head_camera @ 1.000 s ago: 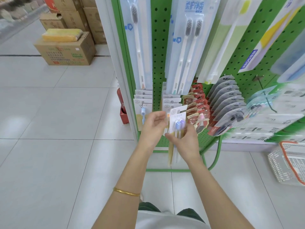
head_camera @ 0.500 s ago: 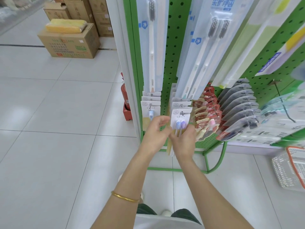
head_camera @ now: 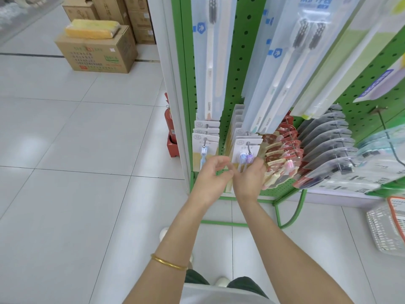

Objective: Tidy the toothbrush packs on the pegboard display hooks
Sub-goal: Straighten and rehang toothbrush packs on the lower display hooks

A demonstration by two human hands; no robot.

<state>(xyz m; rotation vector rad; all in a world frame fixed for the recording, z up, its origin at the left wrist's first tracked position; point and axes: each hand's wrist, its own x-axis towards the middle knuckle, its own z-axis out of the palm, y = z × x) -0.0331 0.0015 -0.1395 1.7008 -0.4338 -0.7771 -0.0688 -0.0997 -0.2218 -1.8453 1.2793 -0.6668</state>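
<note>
Scanning from the far left, a cardboard box with a yellow bundle on top stands on the tiled floor, and a red fire extinguisher stands beside the display post. On the green pegboard, the leftmost low hook carries a row of single-brush packs, hanging square and face-forward. The left hand is near and just below that row, fingers loosely curled and apart with nothing visible between them: released. Just to its right, the two-brush pack hangs at the front of the next hook, whose rod passes through the card's hole. The right hand covers the lower part of this pack. Its fingers are hidden, so grasp or mere contact cannot be determined. Further right, red packs and then grey packs fan out on their hooks, and a white basket sits on the floor at far right. Assessment: the two left rows appear in order, with the two-brush pack seated. The fanned red packs and the blurred packs at the right edge probably remain to be straightened.
</note>
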